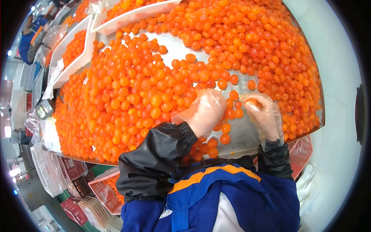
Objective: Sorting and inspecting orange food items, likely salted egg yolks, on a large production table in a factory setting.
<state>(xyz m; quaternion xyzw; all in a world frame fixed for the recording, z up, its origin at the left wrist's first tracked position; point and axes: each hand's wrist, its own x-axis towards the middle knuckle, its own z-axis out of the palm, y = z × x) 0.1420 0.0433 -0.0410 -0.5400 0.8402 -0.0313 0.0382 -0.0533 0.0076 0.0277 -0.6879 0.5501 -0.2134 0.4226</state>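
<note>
Orange-red, round, glossy fruits or balls (156, 100), which look like peeled cherry tomatoes or egg yolks, lie heaped over a metal table (243, 136). My left hand (211, 105), in a clear plastic glove, reaches over the near edge of the left heap; its fingers are hidden beneath it, so what it holds does not show. To its right, across a strip of bare metal, my right hand (262, 111), also in a clear glove, curls its thumb and fingers around an orange piece (253, 102). A few loose pieces (238, 104) lie between both hands.
White trays (87, 55) with more orange pieces stand at the far left, beside a small keypad device (45, 109). Plastic crates (105, 191) sit below the table's near edge. A pale wall (339, 95) runs along the right. Another person (32, 43) is at the upper left.
</note>
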